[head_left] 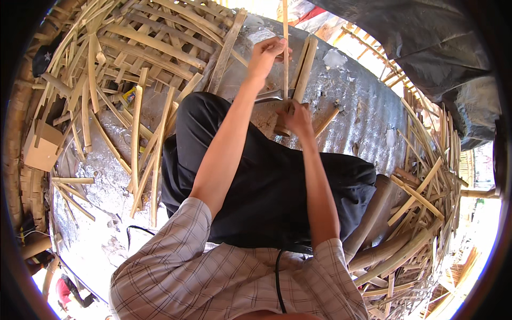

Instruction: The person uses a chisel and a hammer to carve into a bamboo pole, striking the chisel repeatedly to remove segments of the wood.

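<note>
My left hand (271, 53) is raised in front of me, closed round a long, thin bamboo strip (286, 26) that stands almost upright in the picture. Lower down, my right hand (298, 118) has its fingers closed at the strip's near end. A curved metal blade (266, 97) lies against that spot, between my knee and the right fingers. Just below the right hand shows a short, round wooden piece (281, 128), perhaps the blade's handle; my fingers hide where the two might join. Whether the right hand also grips the blade's tool is not visible.
Split bamboo strips (136, 133) lie to my left, beside a woven bamboo lattice (165, 40) and a small cardboard box (42, 146). More strips pile up at the right (421, 197). Thick bamboo pieces (305, 69) rest on the worn metallic sheet (362, 101). Dark plastic sheeting (437, 48) hangs at upper right.
</note>
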{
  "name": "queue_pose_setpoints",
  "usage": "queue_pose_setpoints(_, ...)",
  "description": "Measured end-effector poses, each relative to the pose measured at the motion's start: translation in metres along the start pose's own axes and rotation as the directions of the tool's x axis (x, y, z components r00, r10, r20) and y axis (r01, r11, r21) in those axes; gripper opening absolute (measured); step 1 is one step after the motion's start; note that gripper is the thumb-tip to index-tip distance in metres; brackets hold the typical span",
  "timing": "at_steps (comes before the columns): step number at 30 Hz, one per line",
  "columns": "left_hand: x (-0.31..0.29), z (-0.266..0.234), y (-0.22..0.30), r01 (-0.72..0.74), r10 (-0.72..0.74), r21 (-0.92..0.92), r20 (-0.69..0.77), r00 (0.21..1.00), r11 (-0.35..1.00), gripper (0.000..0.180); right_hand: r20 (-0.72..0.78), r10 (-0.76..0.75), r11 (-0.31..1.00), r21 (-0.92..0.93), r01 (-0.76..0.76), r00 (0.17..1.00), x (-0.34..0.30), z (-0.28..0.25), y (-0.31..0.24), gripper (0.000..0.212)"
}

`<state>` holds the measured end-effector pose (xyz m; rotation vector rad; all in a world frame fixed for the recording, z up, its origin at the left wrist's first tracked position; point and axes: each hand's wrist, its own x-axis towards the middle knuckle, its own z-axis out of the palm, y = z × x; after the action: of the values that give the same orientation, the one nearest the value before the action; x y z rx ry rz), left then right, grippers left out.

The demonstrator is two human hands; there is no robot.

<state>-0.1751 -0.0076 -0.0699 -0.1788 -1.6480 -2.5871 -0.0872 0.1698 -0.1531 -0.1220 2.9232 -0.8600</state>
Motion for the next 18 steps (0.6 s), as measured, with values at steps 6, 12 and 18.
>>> queue_pose_setpoints(6,-0.003,-0.033,-0.004,0.081,-0.143,0.769,0.013,0.99,0.634,0.066,-0.359,-0.021,0.997,-0.076,-0.007,0.933,-0.023,0.012,0.0,0.018)
queue_pose_setpoints(12,-0.019,-0.033,-0.067,0.239,-0.836,0.95,0.041,0.547,0.203,0.06,-0.435,-0.066,0.995,-0.093,0.028,0.898,-0.028,0.008,0.026,0.019)
queue_pose_setpoints(18,-0.033,-0.022,-0.087,0.397,-0.799,0.788,0.189,0.57,0.47,0.021,-0.478,-0.027,0.997,-0.072,-0.009,0.878,-0.035,-0.007,0.032,0.023)
